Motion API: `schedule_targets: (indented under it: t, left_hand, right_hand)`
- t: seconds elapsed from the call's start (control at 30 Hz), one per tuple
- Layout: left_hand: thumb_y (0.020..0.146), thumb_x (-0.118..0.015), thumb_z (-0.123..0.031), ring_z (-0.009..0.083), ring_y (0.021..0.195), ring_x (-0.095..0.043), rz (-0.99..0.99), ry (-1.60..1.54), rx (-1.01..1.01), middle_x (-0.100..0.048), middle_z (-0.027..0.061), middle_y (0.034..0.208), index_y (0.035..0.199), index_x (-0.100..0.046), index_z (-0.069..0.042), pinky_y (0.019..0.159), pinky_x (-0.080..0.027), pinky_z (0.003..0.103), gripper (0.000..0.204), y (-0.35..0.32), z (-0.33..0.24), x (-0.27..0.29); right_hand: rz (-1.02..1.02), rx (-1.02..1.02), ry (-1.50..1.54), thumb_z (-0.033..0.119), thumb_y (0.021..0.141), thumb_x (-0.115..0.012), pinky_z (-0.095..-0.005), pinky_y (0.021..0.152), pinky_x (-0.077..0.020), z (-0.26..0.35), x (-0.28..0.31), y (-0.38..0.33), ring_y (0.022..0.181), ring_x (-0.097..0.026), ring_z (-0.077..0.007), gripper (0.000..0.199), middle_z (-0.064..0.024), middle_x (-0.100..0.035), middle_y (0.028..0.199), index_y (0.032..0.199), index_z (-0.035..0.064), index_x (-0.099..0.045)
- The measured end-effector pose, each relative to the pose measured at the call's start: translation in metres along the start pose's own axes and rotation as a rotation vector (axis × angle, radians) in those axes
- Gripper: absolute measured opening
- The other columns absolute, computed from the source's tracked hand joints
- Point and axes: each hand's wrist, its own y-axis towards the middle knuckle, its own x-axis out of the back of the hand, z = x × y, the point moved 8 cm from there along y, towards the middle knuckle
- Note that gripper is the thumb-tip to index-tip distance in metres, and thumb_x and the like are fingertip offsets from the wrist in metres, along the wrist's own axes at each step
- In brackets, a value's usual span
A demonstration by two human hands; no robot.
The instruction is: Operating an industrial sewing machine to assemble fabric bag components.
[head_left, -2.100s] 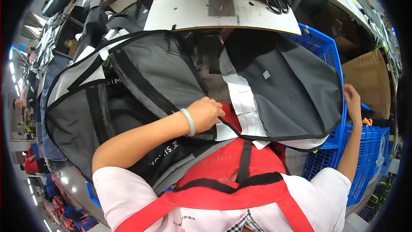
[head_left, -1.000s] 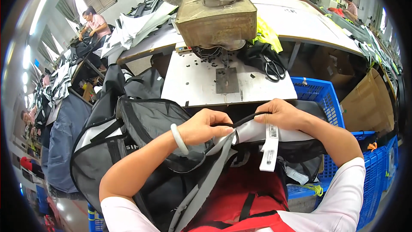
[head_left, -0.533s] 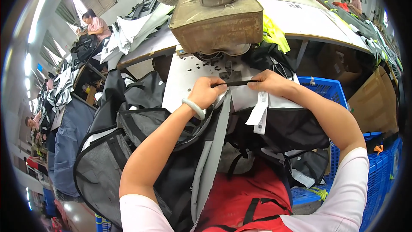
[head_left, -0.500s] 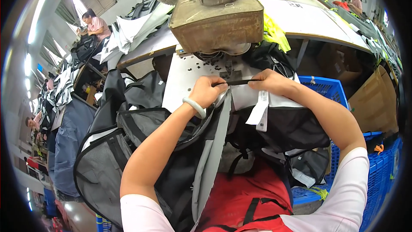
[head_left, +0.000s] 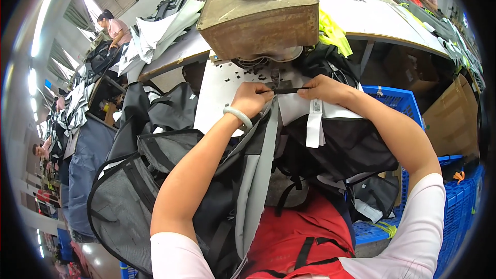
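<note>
Pinching 1 black strip [head_left: 289, 91], left hand [head_left: 250, 99], right hand [head_left: 329, 91], long axis crosswise

The left hand [head_left: 249, 99] and right hand [head_left: 326, 91] are pinching a black edging strip [head_left: 288, 91], its short stretch spanning between them at the white worktop [head_left: 211, 93]. A white label [head_left: 313, 128] is hanging below the right hand. A brown metal box [head_left: 261, 19] is looming on the far side; a blue crate [head_left: 395, 95] is standing at right, near a cardboard box [head_left: 452, 119].
</note>
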Motion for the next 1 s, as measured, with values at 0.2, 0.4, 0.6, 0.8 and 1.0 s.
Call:
schedule_targets:
  t: [0.2, 0.4, 0.6, 0.8, 1.0]
  left_hand:
    - [0.083, -0.068, -0.016, 0.0209, 0.080, -0.065, 0.003, 0.001, 0.037, -0.071, 0.0151, 0.087, 0.097, -0.072, 0.003, 0.077, -0.049, 0.033, 0.024, 0.008, 0.007, -0.003]
    - [0.084, -0.067, -0.015, 0.0192, 0.080, -0.064, -0.017, 0.042, 0.014, -0.071, 0.0134, 0.087, 0.099, -0.071, 0.004, 0.077, -0.049, 0.031, 0.025, 0.013, 0.007, 0.003]
    - [0.084, -0.068, -0.013, 0.0123, 0.076, -0.059, -0.009, -0.080, 0.051, -0.070, 0.0077, 0.084, 0.099, -0.071, 0.004, 0.073, -0.048, 0.027, 0.023, 0.012, 0.006, 0.000]
    - [0.086, -0.069, -0.018, 0.0082, 0.072, -0.055, -0.112, -0.139, 0.042, -0.068, 0.0015, 0.083, 0.100, -0.072, 0.000, 0.067, -0.045, 0.025, 0.023, 0.002, 0.017, 0.021]
    - [0.090, -0.064, -0.017, 0.0068, 0.071, -0.053, 0.171, -0.253, 0.110, -0.062, -0.0010, 0.078, 0.097, -0.069, 0.002, 0.066, -0.043, 0.023, 0.021, -0.069, 0.044, -0.017]
  right_hand:
    - [-0.002, 0.004, 0.038, 0.029, 0.089, -0.067, -0.0297, 0.074, -0.0467, -0.008, 0.001, 0.007, 0.078, -0.058, -0.0131, 0.038, -0.0086, -0.068, 0.086, 0.105, -0.0051, -0.070]
    - [-0.005, 0.004, 0.048, 0.028, 0.088, -0.067, -0.0296, 0.071, -0.0475, -0.010, 0.002, 0.020, 0.074, -0.059, -0.0121, 0.036, -0.0072, -0.068, 0.082, 0.102, -0.0052, -0.070]
    - [0.011, 0.003, 0.081, 0.027, 0.089, -0.067, -0.0287, 0.069, -0.0471, 0.000, 0.008, 0.015, 0.072, -0.058, -0.0096, 0.032, -0.0044, -0.068, 0.081, 0.100, -0.0024, -0.071]
    - [-0.140, 0.073, 0.015, 0.026, 0.092, -0.064, -0.0276, 0.069, -0.0447, -0.007, 0.034, -0.012, 0.075, -0.054, -0.0078, 0.031, -0.0006, -0.065, 0.082, 0.098, -0.0034, -0.069]
    - [-0.342, 0.173, -0.308, 0.018, 0.094, -0.056, -0.0351, 0.071, -0.0461, -0.026, 0.022, -0.141, 0.073, -0.054, -0.0173, 0.021, -0.0129, -0.060, 0.075, 0.096, -0.0025, -0.060]
